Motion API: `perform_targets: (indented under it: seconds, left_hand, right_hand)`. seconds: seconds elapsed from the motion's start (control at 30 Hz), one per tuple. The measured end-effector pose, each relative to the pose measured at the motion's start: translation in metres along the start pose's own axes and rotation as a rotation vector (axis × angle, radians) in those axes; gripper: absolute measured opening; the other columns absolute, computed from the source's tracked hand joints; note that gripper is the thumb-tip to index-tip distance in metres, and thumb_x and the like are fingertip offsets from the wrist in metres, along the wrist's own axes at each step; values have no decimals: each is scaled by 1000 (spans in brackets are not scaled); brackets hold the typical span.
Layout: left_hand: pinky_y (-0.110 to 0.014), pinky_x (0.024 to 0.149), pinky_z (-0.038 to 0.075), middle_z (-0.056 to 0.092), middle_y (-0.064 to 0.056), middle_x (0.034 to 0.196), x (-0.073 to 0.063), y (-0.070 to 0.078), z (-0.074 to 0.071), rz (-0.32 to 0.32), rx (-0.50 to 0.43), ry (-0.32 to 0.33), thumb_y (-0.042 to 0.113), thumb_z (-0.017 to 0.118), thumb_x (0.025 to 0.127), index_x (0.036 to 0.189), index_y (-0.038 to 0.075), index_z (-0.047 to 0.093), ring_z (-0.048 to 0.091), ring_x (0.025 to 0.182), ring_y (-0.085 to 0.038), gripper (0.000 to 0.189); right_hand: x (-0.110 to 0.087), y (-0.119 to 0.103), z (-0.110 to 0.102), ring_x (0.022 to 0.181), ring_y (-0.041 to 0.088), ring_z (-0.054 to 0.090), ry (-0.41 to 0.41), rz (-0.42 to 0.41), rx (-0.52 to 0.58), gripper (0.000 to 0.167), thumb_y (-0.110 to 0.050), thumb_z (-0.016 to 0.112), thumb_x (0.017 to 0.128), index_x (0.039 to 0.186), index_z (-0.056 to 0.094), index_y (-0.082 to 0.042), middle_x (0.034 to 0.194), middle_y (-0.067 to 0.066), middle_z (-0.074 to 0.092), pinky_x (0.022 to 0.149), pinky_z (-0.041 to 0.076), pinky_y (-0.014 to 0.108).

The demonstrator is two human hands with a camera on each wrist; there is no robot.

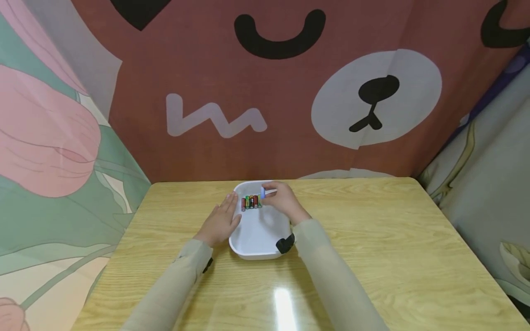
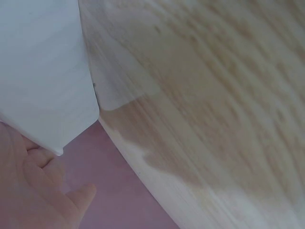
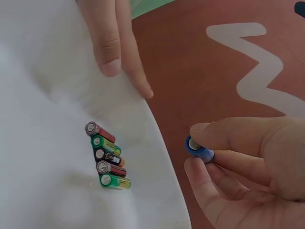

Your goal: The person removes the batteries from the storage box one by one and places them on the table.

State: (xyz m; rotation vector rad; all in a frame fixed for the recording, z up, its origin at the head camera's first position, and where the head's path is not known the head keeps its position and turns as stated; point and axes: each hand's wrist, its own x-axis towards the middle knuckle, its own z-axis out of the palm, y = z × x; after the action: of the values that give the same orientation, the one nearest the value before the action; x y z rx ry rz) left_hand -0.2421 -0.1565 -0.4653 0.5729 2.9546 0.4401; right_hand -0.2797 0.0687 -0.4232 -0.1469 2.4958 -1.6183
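Note:
A white tray [image 1: 260, 239] stands on the table with several batteries [image 1: 251, 202] side by side in its far left part. In the right wrist view this row of batteries [image 3: 109, 157] shows red, green and black casings. My right hand [image 1: 281, 201] pinches a blue battery [image 3: 201, 150] between thumb and fingertips, over the tray's far end. My left hand [image 1: 220, 220] lies along the tray's left rim, fingers stretched out. Its thumb and fingers [image 3: 110, 52] appear at the top of the right wrist view. The left wrist view shows that hand [image 2: 38, 186] against the tray's outer wall [image 2: 43, 71].
The wooden table [image 1: 372, 248] extends to both sides of the tray. Behind it hangs a brown cloth [image 1: 232, 156] with a cartoon face, and a floral cloth [image 1: 62, 193] hangs at the left. Black wrist cameras [image 1: 285, 243] sit at the cuffs.

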Motion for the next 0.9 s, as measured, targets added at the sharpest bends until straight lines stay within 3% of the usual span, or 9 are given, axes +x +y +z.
perform_targets:
  seconds: [0.23, 0.9]
  left_hand:
    - [-58, 122, 19, 6, -14, 169, 0, 0, 0, 1, -1, 3, 37, 38, 109, 161, 0, 9, 11, 155, -35, 71]
    - [-58, 122, 18, 6, -14, 169, -2, 0, 0, -5, -3, 0, 37, 37, 109, 161, -1, 9, 10, 155, -34, 70]
  right_hand:
    - [-11, -2, -5, 106, 26, 67, 13, -24, 5, 51, -5, 79, 85, 135, 65, -5, 119, 12, 69, 85, 59, 38]
    - [-42, 1, -32, 114, 27, 63, 61, 11, 30, 54, -8, 76, 89, 141, 61, -14, 133, 8, 61, 86, 60, 36]
